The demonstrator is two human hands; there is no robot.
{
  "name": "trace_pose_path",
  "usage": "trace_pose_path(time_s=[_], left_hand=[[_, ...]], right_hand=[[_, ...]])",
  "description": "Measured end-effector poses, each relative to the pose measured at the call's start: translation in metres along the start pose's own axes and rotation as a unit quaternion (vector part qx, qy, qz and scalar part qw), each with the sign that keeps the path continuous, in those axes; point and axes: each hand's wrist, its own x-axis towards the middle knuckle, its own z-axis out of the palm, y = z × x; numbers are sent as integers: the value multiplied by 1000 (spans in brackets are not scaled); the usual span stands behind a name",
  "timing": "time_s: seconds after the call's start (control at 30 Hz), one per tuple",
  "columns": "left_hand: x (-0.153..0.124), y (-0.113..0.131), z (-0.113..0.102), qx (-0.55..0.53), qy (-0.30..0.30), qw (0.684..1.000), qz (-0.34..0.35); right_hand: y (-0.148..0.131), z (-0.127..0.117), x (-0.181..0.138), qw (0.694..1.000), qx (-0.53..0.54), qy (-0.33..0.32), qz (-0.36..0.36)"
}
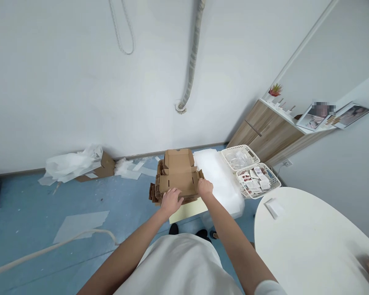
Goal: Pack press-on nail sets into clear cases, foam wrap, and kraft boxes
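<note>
A brown cardboard box [180, 183], partly folded with its lid standing open at the back, lies on top of a stack of flattened cardboard boxes [154, 193]. My left hand [171, 200] grips its front edge, fingers over the cardboard and thumb towards the right. At the right end, my right hand [205, 187] is closed on the side flap. Part of that flap is hidden behind the fingers.
White foam sheets [219, 178] lie right of the stack. Beyond them are a white basket [240, 167] of clear packets and another basket [276, 183] of printed cards. A round white table [307, 237] is at right; a hose [49, 248] crosses the floor at left.
</note>
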Motion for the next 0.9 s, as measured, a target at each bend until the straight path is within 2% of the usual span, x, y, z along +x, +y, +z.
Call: trace_pose_path(time_s=[0.2, 0.43, 0.5, 0.6, 0.67, 0.73, 0.83, 0.9], left_hand=[[0, -6, -5, 8, -9, 1000, 13], [9, -8, -2, 3, 0, 1000, 31], [11, -10, -1, -2, 8, 999, 46], [12, -12, -2, -18, 26, 997, 70], [12, -13, -2, -26, 34, 996, 75], [12, -14, -2, -28, 34, 997, 71], [13, -14, -2, -23, 30, 997, 67], [14, -13, -2, -20, 25, 997, 63]], right_hand=[[11, -12, -3, 993, 111, 2, 40], [3, -16, -12, 965, 258, 33, 42], [2, -20, -14, 942, 332, 36, 37], [0, -25, -20, 876, 482, 10, 33], [-1, -25, -27, 849, 527, 0, 35], [-1, -22, -37, 852, 522, 34, 24], [2, -9, -55, 875, 470, 105, -40], [5, -1, -65, 898, 420, 101, -83]])
